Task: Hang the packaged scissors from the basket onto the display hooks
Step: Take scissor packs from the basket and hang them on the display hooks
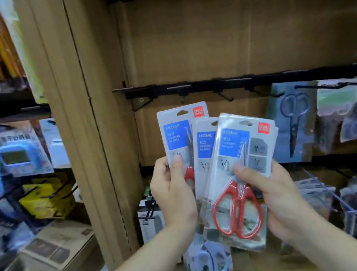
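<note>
With both forearms raised below the black hook rail, the left hand pinches the rear scissors packs, fanned glossy plastic blisters, while the right hand grips the front pack.

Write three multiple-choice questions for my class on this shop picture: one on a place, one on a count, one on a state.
1. Where does the blue-backed scissors pack hang?
A. From the black rail, at right
B. On the left shelf
C. In a basket

2. How many red-handled packs are fanned out?
A. Two
B. Three
C. Five

3. What is the right hand doing?
A. Hanging open
B. Pointing
C. Gripping the front pack

Answers: A, it hangs below the rail at right; B, three overlapping cards show; C, its thumb presses on the pack's face.
</note>
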A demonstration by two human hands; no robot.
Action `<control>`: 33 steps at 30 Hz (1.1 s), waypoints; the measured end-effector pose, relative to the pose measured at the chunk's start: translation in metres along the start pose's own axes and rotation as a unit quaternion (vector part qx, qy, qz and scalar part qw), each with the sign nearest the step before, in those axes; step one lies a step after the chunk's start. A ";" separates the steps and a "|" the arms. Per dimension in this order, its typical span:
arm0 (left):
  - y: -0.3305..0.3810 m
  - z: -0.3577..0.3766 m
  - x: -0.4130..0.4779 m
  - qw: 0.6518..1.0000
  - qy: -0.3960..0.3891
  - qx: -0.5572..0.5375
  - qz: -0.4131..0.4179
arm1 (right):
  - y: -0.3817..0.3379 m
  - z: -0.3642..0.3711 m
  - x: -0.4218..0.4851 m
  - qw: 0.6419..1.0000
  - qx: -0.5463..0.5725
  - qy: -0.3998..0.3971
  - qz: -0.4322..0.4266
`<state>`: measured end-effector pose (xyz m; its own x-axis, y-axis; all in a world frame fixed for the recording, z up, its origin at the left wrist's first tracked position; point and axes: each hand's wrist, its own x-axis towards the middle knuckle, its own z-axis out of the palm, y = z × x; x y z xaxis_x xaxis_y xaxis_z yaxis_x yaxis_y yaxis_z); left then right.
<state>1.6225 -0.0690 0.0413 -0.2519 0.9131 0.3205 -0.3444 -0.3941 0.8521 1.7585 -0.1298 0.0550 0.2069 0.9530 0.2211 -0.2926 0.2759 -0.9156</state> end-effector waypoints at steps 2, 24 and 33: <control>0.001 -0.014 0.017 1.000 -0.008 -0.018 -0.002 | 0.007 0.019 0.005 1.000 -0.003 0.002 -0.006; 0.021 -0.085 0.085 0.997 -0.045 0.052 -0.038 | 0.044 0.083 0.035 0.999 -0.001 -0.019 -0.047; 0.018 -0.087 0.100 0.990 -0.030 0.125 -0.065 | 0.043 0.059 0.038 0.999 -0.039 -0.016 -0.015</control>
<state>1.5130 0.0063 0.0526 -0.1635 0.9620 0.2187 -0.1339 -0.2412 0.9612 1.6987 -0.0741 0.0438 0.1848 0.9483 0.2581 -0.2122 0.2949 -0.9317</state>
